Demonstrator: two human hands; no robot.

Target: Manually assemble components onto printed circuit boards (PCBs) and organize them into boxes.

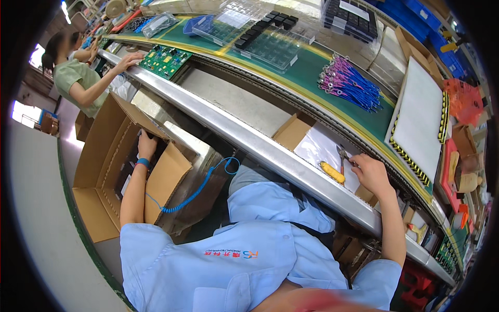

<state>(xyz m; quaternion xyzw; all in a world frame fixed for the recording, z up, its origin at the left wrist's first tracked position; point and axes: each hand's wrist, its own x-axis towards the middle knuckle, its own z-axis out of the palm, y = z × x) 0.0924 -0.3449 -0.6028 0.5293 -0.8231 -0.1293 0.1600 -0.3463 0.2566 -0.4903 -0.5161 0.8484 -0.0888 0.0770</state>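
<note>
A person leans from a workbench, left hand (147,144) inside an open cardboard box (112,156) on the floor.

Its fingers are hidden in the box, grip unclear. The right hand (370,172), far from the box on the bench, closes around yellow-handled pliers (337,166); steadying there should ease the reach.

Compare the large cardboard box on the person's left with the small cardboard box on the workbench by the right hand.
The large cardboard box stands below the bench beside the person; the small cardboard box lies up on the workbench.
The large box has the left hand reaching down inside; the small box has the right hand resting at its edge.
The small box holds a white sheet, with yellow-handled pliers on it; the large box's contents are hidden.
Both are brown, with flaps open.
</note>
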